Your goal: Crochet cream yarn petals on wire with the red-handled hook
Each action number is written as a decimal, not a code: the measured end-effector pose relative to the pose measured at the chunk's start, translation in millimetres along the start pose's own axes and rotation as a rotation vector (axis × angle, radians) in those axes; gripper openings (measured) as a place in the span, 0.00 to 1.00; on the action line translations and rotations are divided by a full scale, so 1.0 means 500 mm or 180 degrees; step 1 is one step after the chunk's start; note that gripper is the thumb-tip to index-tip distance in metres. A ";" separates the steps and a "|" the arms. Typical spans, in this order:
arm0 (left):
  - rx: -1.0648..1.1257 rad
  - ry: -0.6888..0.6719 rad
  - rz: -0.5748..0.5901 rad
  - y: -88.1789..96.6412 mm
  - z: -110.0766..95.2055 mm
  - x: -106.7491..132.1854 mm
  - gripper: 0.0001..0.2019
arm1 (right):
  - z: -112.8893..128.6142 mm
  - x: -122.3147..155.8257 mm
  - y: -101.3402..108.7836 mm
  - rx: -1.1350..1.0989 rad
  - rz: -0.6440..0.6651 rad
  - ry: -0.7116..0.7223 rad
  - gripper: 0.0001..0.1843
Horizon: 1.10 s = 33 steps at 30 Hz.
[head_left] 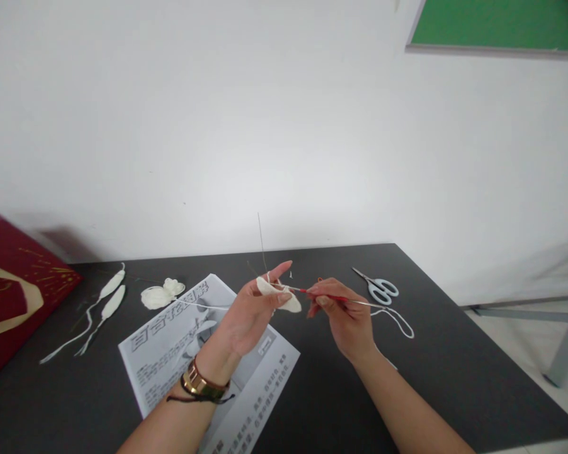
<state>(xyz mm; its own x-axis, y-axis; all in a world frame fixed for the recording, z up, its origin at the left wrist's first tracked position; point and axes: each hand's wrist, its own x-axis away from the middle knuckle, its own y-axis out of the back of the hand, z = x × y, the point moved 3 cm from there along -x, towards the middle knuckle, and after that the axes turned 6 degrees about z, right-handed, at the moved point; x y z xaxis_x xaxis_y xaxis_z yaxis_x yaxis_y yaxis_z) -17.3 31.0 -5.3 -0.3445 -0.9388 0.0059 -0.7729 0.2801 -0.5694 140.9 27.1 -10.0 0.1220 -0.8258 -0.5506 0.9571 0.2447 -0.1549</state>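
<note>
My left hand [248, 313] is raised over the dark table [430, 378] and pinches a small cream crocheted petal [279, 294], with cream yarn looped over its forefinger. A thin wire sticks up from the petal. My right hand [343, 315] grips a crochet hook with a red handle [329, 297], and the hook's tip is in the petal's edge. The yarn trails off to the right across the table. A watch and a dark band are on my left wrist.
A printed instruction sheet [170, 359] lies under my left arm. Two finished cream petals on wires [106, 302] and a cream crocheted flower [161, 294] lie at the left. Pale blue scissors [381, 289] lie at the right. A red bag [9, 296] stands at the far left.
</note>
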 end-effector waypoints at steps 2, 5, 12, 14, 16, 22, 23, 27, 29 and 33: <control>-0.0073 0.0003 0.0083 -0.001 -0.003 0.004 0.26 | 0.001 -0.002 0.005 -0.0113 0.0038 -0.0057 0.06; -0.0227 -0.0008 0.0121 -0.003 -0.009 0.009 0.27 | 0.004 -0.004 0.011 -0.0251 0.0088 -0.0158 0.05; -0.0382 -0.0064 0.0160 0.002 -0.031 0.013 0.27 | 0.012 -0.008 0.022 -0.0567 -0.0026 -0.0334 0.04; -0.0402 -0.0040 0.0207 0.004 -0.034 0.014 0.26 | 0.014 -0.011 0.024 -0.0622 -0.0006 -0.0331 0.04; -0.0400 0.0001 0.0248 0.004 -0.034 0.015 0.26 | 0.016 -0.013 0.026 -0.0643 0.0036 -0.0325 0.04; -0.0267 0.0191 0.0387 0.000 -0.034 0.019 0.26 | 0.022 -0.018 0.030 -0.0676 0.0111 -0.0400 0.03; -0.0246 0.0230 0.0429 0.000 -0.034 0.019 0.26 | 0.023 -0.018 0.031 -0.0686 0.0122 -0.0423 0.04; -0.0199 0.0345 0.0571 0.002 -0.033 0.022 0.26 | 0.024 -0.018 0.034 -0.0723 0.0155 -0.0514 0.05; -0.0170 0.0413 0.0648 0.004 -0.032 0.022 0.26 | 0.026 -0.019 0.036 -0.0735 0.0186 -0.0510 0.05; -0.0143 0.0551 0.0818 0.004 -0.031 0.023 0.25 | 0.032 -0.022 0.037 -0.0789 0.0295 -0.0513 0.04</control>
<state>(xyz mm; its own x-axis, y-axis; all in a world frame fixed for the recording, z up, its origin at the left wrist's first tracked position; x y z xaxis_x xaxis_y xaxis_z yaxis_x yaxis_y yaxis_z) -31.2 23.8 6.3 -0.6141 -0.7892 0.0085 -0.6703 0.5159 -0.5334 161.4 32.6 6.4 0.2649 -0.8593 -0.4376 0.8491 0.4229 -0.3164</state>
